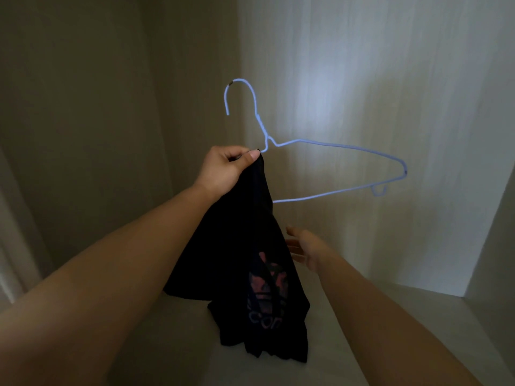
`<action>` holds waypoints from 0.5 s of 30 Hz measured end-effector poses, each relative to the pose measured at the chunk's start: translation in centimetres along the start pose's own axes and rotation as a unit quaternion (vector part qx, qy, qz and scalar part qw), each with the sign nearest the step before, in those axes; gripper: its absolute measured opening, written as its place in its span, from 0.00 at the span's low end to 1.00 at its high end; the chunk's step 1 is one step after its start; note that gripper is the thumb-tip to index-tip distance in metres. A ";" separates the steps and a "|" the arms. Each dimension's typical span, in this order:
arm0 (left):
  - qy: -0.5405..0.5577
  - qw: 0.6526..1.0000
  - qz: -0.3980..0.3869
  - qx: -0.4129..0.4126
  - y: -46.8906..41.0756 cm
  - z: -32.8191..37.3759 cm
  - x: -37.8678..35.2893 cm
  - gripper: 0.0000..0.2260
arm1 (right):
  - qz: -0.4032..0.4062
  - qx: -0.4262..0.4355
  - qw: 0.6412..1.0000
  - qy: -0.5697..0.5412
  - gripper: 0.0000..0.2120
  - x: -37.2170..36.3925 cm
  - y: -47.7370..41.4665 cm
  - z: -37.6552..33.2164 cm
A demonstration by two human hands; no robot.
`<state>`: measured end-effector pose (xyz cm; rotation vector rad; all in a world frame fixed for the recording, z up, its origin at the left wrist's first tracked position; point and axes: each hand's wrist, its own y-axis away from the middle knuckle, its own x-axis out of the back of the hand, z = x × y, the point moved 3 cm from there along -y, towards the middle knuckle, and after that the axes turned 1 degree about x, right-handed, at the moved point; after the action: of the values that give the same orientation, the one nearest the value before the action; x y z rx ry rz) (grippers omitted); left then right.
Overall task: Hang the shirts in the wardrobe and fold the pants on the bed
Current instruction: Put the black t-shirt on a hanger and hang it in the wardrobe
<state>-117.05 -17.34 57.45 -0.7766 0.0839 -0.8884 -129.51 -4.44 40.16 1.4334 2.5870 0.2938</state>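
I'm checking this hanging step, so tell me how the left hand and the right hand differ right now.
The left hand grips the black shirt and blue hanger together; the right hand holds nothing. The left hand's fingers are curled, the right hand's straight and spread. The left hand is raised at the hanger's neck; the right hand sits lower, beside the hanging shirt. Both reach forward into the wardrobe.

The wire hanger (pixel 340 147) is pale lavender-blue, with a small dark mark on its hook at 12 o'clock. The shirt (pixel 239 246) is plain black. At its 5 o'clock sits a mottled pinkish-red logo (pixel 267 285) with pale purple letters beneath. The wardrobe (pixel 362 79) is off-white with faint vertical grain, bluish-white toward 2 o'clock and dim beige toward 9 o'clock.
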 end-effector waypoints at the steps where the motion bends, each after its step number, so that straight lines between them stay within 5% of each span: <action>1: 0.007 1.000 0.000 0.002 0.1 0.1 0.0 0.06 | -0.014 -0.006 1.000 0.009 0.19 -0.3 -0.1 0.2; 5: 0.034 0.999 0.000 0.014 0.1 0.6 0.2 0.04 | -0.045 -0.024 0.999 0.010 0.11 -1.8 -0.3 0.3; 15: 0.051 0.999 0.009 0.016 0.2 1.4 0.5 0.04 | -0.091 -0.019 0.995 -0.020 0.11 -3.3 -1.0 0.2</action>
<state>-116.12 -16.83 58.44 -0.6991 0.1664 -0.9095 -128.53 -7.79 39.85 1.1683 2.6404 0.2836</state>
